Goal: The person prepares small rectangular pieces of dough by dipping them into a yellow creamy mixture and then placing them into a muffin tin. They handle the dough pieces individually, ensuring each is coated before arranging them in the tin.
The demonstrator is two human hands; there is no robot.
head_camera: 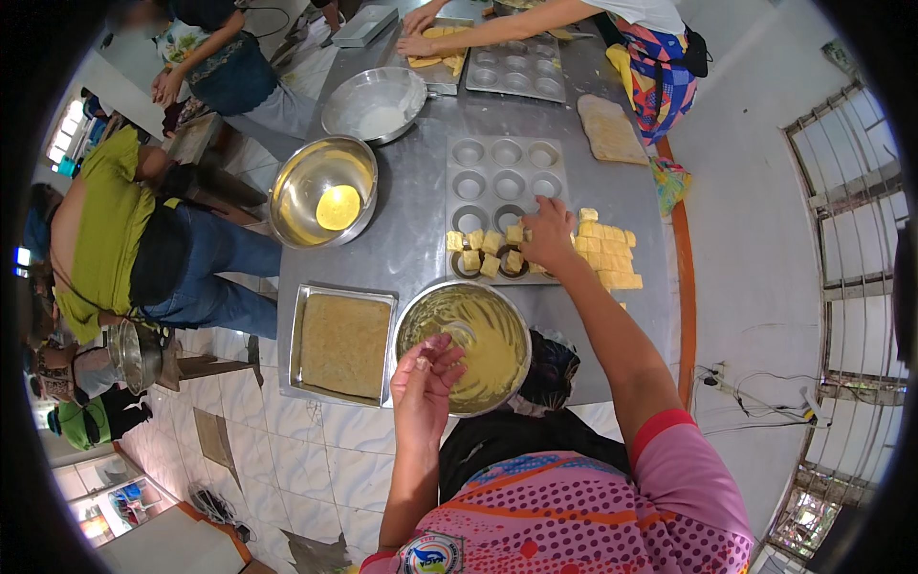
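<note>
My left hand (pixel 427 380) is raised over the near-left part of a metal bowl (pixel 495 344) coated inside with yellow batter. Its fingers are partly curled; whether anything is between them cannot be told. My right hand (pixel 551 233) reaches palm down over the near right of a muffin tin (pixel 508 163), its fingertips at pale yellow dough cubes (pixel 492 242). Those cubes lie in an uneven double row over the nearer cups. Right of the hand, more cut dough (pixel 606 251) sits in a block on the metal table. What the right fingertips hold is hidden.
A rectangular pan (pixel 344 344) with a flat brown baked sheet stands left. Beyond are a steel bowl with yellow contents (pixel 338 208), a floury bowl (pixel 376 107) and a dough slab (pixel 609 129). Across the table a co-worker's hands (pixel 419 44) touch yellow dough in a tray.
</note>
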